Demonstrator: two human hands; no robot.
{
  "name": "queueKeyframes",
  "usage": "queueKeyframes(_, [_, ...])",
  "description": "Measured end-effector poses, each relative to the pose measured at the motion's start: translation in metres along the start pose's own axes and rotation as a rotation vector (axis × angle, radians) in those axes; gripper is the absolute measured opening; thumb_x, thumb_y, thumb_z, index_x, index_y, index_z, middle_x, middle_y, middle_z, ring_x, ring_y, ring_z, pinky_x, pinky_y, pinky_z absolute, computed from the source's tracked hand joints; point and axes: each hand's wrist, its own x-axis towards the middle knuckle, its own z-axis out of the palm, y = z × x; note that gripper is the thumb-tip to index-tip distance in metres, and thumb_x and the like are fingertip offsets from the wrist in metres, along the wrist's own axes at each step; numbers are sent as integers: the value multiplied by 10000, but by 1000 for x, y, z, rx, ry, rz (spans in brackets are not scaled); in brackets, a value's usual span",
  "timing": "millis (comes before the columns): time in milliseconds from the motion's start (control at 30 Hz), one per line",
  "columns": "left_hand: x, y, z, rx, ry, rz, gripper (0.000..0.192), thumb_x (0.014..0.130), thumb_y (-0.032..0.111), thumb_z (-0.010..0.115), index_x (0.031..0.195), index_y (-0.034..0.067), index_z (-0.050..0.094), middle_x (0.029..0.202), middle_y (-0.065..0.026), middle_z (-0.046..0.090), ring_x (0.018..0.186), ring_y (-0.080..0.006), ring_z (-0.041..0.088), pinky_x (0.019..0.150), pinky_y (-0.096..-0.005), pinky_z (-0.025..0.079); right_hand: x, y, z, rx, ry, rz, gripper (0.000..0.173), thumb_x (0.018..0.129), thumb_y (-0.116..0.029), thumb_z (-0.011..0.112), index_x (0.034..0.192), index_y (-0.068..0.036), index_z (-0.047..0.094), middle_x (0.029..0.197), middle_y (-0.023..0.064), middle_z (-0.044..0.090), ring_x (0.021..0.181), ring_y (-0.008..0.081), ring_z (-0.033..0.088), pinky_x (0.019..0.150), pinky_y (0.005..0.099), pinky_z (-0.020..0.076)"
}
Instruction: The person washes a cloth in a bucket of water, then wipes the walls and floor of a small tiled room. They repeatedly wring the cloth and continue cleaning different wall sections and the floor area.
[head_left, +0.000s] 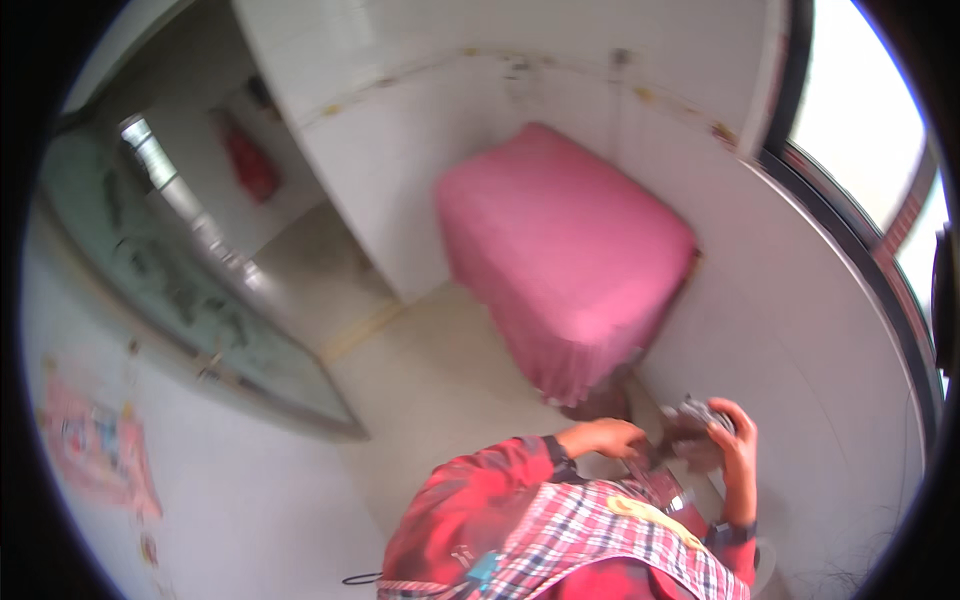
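My right hand (736, 439) is curled around a crumpled grey bundle (696, 424), which looks like a wet rag but is blurred. To its left, my left hand (609, 437) reaches across the front of my body with fingers bent downward. Dark material lies at its fingertips, too blurred to tell if it is held. Below both hands is a shiny dark-red object (675, 499), perhaps a container, partly hidden by my plaid apron (577, 517). Ahead stands a boxy thing under a pink cloth cover (562, 232).
On the left is a frosted glass door (187, 292) with a metal handle (169, 176), beside a doorway. A red item (251, 165) hangs beyond it. A window (855, 112) is at right. A pink hanging (101, 442) is on the left wall. The pale floor (420, 382) lies ahead.
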Motion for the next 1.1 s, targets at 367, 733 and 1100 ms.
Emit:
queueKeyframes(367, [103, -21, 6, -579, 150, 178, 404, 962, 220, 610, 1326, 46, 585, 1249, -82, 641, 1128, -171, 594, 968, -344, 486, 2, -16, 2, 72, -26, -22, 326, 903, -81, 690, 1222, -18, 665, 1215, 80, 655, 1123, 178, 606, 995, 348, 482])
queueKeyframes(733, [190, -46, -5, -1184, 100, 198, 368, 982, 157, 547, 1330, 44, 516, 1218, -87, 615, 1103, -191, 584, 946, -347, 499, 37, 1, 8, -192, -19, 217, 493, 938, -113, 657, 1419, -104, 547, 1285, 84, 619, 1079, 169, 599, 912, 340, 508])
queueKeyframes(1100, [359, -60, -83, -1035, 549, 242, 234, 953, 94, 553, 1180, 37, 552, 1091, -69, 603, 999, -193, 573, 895, -349, 495, 10, 15, 8, -330, 265, 460, 512, 943, -77, 614, 1445, -100, 516, 1443, 133, 540, 1154, 224, 645, 919, 374, 546])
